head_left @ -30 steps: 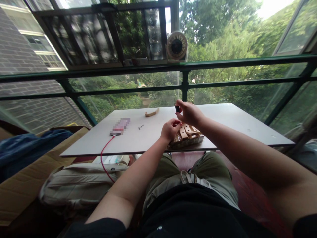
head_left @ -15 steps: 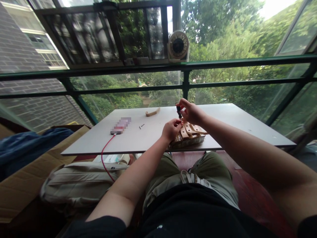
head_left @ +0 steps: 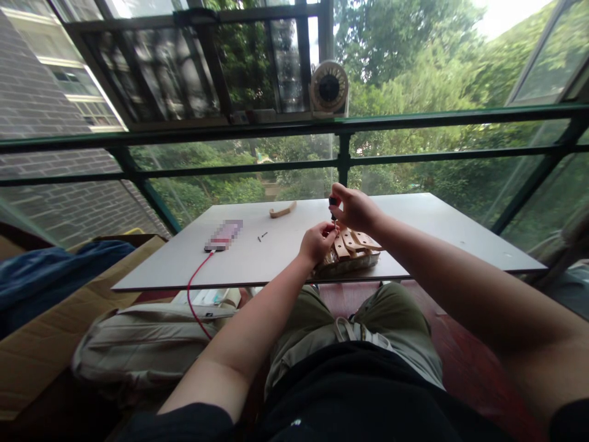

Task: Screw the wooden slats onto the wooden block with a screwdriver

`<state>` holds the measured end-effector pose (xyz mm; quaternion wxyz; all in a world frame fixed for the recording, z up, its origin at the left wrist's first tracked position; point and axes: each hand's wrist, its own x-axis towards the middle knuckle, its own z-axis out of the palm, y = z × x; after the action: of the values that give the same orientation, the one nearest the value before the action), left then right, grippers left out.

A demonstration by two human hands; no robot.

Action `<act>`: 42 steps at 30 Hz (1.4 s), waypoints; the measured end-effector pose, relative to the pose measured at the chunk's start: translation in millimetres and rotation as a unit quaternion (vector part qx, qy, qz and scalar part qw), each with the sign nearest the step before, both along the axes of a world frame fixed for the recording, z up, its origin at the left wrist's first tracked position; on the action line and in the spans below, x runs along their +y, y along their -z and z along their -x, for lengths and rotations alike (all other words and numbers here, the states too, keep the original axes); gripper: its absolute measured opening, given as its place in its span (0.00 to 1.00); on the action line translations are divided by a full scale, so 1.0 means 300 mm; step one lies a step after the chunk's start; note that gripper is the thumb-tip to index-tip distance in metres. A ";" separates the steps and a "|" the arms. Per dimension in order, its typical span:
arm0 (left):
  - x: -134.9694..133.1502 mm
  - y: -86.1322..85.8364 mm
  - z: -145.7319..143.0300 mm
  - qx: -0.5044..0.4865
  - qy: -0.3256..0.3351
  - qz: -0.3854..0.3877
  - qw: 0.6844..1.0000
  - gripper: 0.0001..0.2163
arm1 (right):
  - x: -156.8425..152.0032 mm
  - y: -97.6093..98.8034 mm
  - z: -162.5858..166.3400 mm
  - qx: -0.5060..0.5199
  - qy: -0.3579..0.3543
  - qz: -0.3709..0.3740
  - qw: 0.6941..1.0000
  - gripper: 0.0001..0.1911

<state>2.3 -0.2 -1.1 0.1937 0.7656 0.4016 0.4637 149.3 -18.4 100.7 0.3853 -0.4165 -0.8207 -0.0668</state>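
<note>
My right hand (head_left: 356,209) is closed round the handle of a screwdriver (head_left: 334,210), black with some red, held upright with its shaft pointing down. Just below it, my left hand (head_left: 318,242) is closed in a pinch by the screwdriver's tip; what lies between its fingertips is too small to make out. Under and beside both hands are several pale wooden pieces with drilled holes (head_left: 353,240). They lie on a low basket-like object (head_left: 354,264) at the table's front edge. My left hand partly covers its left side.
A curved wooden piece (head_left: 283,210) lies at the back of the white table (head_left: 248,264). Two small dark screws (head_left: 262,236) lie left of my hands. A phone (head_left: 224,235) with a red cable (head_left: 193,276) is at the left. A bag (head_left: 151,337) and a cardboard box (head_left: 96,276) stand below left.
My right hand has turned slightly on the screwdriver, and more red shows on its handle. My left hand stays in nearly the same place. The whole view has shifted slightly.
</note>
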 end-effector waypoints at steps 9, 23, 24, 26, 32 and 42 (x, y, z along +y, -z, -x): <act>-0.011 -0.013 -0.006 0.010 0.017 0.009 1.000 0.09 | 0.030 -0.002 -0.011 0.009 -0.025 0.024 0.999 0.12; -0.007 -0.009 -0.007 0.018 0.010 -0.002 1.000 0.08 | 0.035 -0.009 -0.002 -0.020 -0.007 0.025 0.999 0.07; -0.006 -0.007 -0.007 0.019 0.009 -0.003 1.000 0.09 | 0.037 -0.009 -0.001 -0.022 -0.003 0.024 0.999 0.08; -0.005 -0.003 -0.006 0.019 0.010 -0.004 1.000 0.09 | 0.041 -0.010 -0.001 -0.026 0.005 0.027 0.999 0.08; -0.005 0.000 -0.007 0.025 0.010 0.000 1.000 0.09 | 0.041 -0.017 0.004 -0.037 0.015 0.043 0.998 0.09; -0.010 -0.022 0.003 0.057 -0.017 0.000 0.998 0.09 | 0.004 0.015 0.041 -0.020 -0.024 0.071 0.997 0.13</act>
<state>1.5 -3.3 5.4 0.1623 0.7842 0.4246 0.4224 137.0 -17.2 96.3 0.3399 -0.4212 -0.8409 -0.0072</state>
